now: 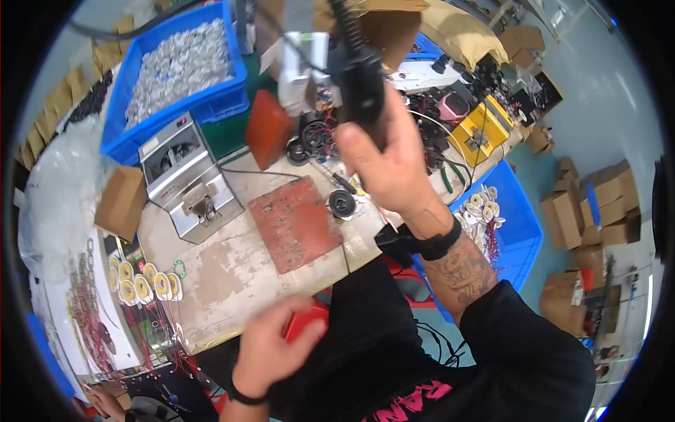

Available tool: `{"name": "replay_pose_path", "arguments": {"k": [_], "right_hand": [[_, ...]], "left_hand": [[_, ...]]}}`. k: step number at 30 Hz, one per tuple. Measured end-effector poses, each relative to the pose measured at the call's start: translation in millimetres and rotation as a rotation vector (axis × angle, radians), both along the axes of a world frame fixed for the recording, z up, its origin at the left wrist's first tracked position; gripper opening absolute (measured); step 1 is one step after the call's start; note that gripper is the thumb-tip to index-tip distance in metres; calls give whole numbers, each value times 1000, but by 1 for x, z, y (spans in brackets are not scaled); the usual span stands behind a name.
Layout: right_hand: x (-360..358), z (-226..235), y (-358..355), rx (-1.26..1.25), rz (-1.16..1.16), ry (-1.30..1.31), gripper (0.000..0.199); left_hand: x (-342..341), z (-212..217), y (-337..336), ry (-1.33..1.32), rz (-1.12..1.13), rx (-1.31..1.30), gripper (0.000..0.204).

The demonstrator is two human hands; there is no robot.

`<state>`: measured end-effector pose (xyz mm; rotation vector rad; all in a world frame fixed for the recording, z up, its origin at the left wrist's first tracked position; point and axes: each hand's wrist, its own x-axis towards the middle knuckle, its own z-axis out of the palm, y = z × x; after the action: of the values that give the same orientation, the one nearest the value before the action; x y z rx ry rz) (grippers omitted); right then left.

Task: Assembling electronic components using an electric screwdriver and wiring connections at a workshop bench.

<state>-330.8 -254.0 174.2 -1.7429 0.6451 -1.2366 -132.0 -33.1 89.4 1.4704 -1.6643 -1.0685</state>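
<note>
Raised over the table, my right hand [387,158] is closed round a black electric screwdriver [362,88] with a coiled cord at its top; its tip is hidden. My left hand [274,341] is low at the table's front edge, blurred by motion. A bright red thing [306,322] shows between its thumb and fingers, and I cannot make out whether it is held. Between the hands a worn reddish-brown pad [295,225] lies on the table. Beside the pad are a round black speaker-like part [342,202] and a thin screwdriver [336,179].
A grey bench machine [188,183] stands left of the pad, beside a cardboard box [121,204]. Behind it is a blue bin [235,84] of clear parts. White round wired parts [144,287] lie at the left edge. Another blue bin [524,232] and a yellow fixture [481,130] are at right.
</note>
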Motion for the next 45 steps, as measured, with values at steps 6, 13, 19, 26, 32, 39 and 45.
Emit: {"name": "replay_pose_path", "arguments": {"k": [6, 13, 19, 26, 32, 39, 45], "right_hand": [[-24, 5, -13, -92, -33, -63, 60], [-50, 4, -5, -6, 74, 7, 50], [-27, -18, -10, -158, 33, -52, 49], [7, -19, 11, -91, -23, -134, 48], [13, -28, 34, -21, 7, -58, 43], [30, -26, 50, -25, 42, 20, 55], [37, -15, 57, 230, 132, -138, 49]], "left_hand": [[-39, 17, -122, -858, -33, -342, 103], [-40, 18, -124, -940, -167, -14, 117], [-5, 29, -63, -980, 3, 27, 107], [25, -39, -4, -753, 560, -46, 113], [41, -55, -12, -575, 465, -232, 113], [94, -2, -36, -378, 563, -363, 81], [156, 22, -129, -560, 592, -356, 50]]}}
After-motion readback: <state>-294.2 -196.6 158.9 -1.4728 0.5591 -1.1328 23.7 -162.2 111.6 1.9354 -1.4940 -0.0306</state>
